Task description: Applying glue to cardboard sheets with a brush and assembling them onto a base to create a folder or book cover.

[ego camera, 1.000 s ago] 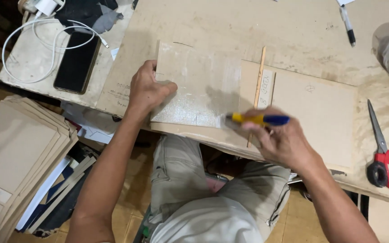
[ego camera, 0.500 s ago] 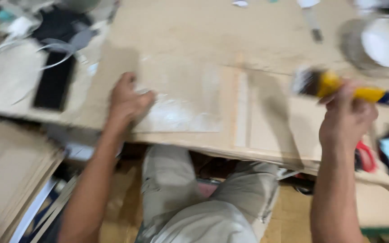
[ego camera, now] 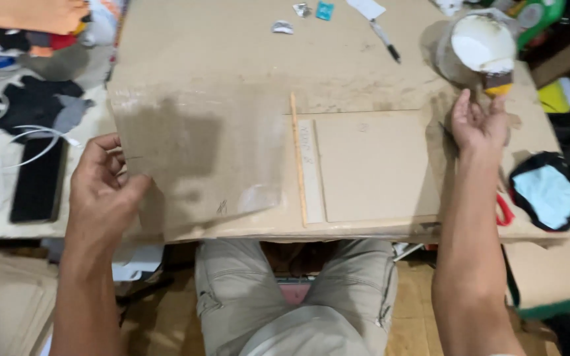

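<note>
Right hand (ego camera: 475,122) now at cup (ego camera: 481,46), fingers spread

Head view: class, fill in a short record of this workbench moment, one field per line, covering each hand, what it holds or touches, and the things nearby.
Left hand: grips the left edge of a clear plastic sheet lying on the cardboard-covered table.
Right hand: open, at a brush handle in the tub of white paste; whether it touches is unclear.
Centre: thin wooden stick beside a cardboard panel.
Far edge: black pen.
Left side: dark phone and white cable.
</note>
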